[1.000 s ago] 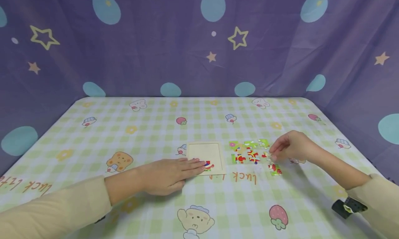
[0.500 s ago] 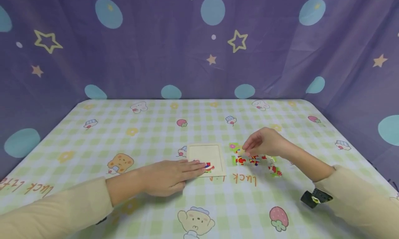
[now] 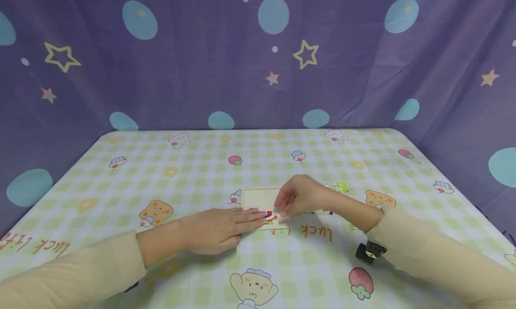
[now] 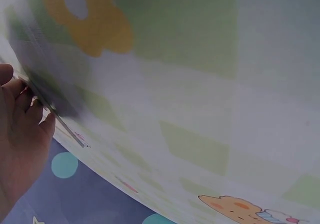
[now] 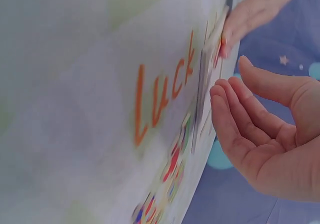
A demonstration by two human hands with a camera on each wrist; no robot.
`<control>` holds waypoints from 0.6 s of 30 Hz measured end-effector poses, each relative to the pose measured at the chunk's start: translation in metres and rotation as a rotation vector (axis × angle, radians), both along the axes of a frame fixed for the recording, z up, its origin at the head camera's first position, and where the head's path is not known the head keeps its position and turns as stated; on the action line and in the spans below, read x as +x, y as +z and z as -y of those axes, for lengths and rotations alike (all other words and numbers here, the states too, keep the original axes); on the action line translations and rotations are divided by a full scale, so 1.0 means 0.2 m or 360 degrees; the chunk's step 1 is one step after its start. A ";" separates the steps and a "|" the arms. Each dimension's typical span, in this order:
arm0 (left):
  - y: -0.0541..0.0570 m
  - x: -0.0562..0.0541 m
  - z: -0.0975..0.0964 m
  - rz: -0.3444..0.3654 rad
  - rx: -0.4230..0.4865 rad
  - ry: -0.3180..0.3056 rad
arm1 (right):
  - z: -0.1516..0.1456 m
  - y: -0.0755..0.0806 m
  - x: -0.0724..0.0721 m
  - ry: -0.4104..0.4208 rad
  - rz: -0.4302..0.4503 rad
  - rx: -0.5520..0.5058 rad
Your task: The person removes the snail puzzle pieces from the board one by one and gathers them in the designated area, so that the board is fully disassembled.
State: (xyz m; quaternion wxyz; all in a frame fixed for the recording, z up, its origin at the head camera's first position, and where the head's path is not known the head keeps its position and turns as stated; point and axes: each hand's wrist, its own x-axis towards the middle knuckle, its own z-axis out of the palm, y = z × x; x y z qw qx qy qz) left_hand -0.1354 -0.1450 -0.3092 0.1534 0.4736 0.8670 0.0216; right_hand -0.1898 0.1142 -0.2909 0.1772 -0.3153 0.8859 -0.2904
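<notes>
In the head view my left hand (image 3: 219,228) lies with straight fingers across the lower left of a pale square puzzle tray (image 3: 258,196). A red, blue and white puzzle piece (image 3: 270,217) shows in the tray beside the fingertips. My right hand (image 3: 302,196) hovers at the tray's right side, fingers bent and thumb nearby. The right wrist view has this right hand (image 5: 270,129) with a gap between thumb and fingertips, and no piece visible there. Several colourful puzzle pieces (image 5: 172,164) lie on the cloth, partly hidden behind the right hand in the head view.
A checked tablecloth (image 3: 193,165) printed with cartoons and lettering covers the table. One green puzzle piece (image 3: 341,187) shows beyond the right forearm. A black wrist camera (image 3: 370,251) hangs under the right sleeve. A purple curtain (image 3: 201,76) stands behind the table.
My right hand has moved left from the far-right pieces, over the other pieces, to the tray's right side. The left hand has stayed on the tray.
</notes>
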 end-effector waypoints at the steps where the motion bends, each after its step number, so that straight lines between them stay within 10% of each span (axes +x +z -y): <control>1: 0.00 0.00 0.00 -0.0003 0.0006 0.0001 | 0.02 0.00 0.00 0.0020 -0.0007 0.0010; 18: 0.00 -0.01 0.00 -0.0066 -0.0067 -0.0027 | 0.17 -0.05 0.02 -0.0001 -0.0185 0.0126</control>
